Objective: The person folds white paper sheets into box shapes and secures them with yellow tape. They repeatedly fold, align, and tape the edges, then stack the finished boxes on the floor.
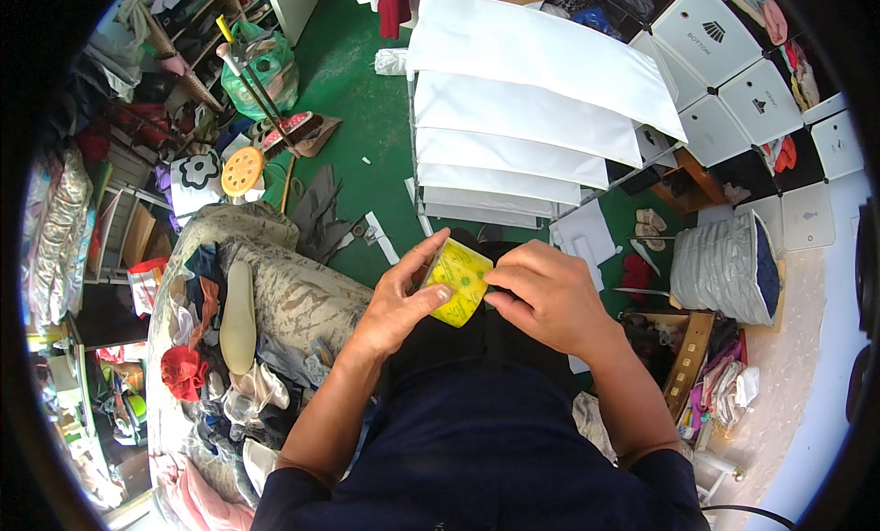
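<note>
Over my lap, in front of my body, is a wide yellow roll of tape (pixel 460 282) with green print and a pale upper edge. My left hand (pixel 408 291) grips it from the left, its thumb lying across the yellow face and the fingers behind. At the roll's right edge, my right hand (pixel 543 288) has its thumb and forefinger pinched together, touching the surface. Whether a loose end of tape sits between those fingertips is too small to see.
A tiered rack with white covers (pixel 522 119) stands just ahead. Clothes and an insole (pixel 238 316) are heaped on a camouflage-covered surface at left. White-doored storage cubes (pixel 761 100) line the right; a broom and dustpan (pixel 307 132) stand far left. Scraps lie on the green floor (pixel 344 82).
</note>
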Tool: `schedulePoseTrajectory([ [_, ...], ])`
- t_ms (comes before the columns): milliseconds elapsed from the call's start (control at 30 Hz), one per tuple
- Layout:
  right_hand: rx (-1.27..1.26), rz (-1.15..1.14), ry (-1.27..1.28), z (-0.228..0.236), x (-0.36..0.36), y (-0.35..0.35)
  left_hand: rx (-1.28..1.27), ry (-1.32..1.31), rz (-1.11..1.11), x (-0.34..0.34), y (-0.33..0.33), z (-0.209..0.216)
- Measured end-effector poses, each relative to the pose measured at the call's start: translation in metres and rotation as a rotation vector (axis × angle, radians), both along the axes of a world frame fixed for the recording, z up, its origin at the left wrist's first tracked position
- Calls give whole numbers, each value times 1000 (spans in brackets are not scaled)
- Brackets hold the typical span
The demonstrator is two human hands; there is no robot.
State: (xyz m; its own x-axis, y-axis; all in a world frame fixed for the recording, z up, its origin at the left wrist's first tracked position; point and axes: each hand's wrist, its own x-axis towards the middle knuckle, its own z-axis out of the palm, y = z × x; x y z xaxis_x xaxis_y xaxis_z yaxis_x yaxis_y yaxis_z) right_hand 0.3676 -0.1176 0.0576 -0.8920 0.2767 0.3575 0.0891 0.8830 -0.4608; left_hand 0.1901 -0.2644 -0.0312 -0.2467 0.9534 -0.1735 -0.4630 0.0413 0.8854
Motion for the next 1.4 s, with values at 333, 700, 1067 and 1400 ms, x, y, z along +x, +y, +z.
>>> schedulePoseTrajectory([
  [333, 67, 55, 35, 2, -1, -7, 160, -90, 11, 2, -2, -8],
  [700, 85, 81, 79, 4, -7, -27, 304, -230, -12, 8, 0, -17],
  [1067, 20, 18, 36, -7, -5, -31, 260, 74, 61, 8, 0, -20],
  [1400, -171, -144, 51, -17, -15, -31, 170, 666, 198, 12, 2, -2],
])
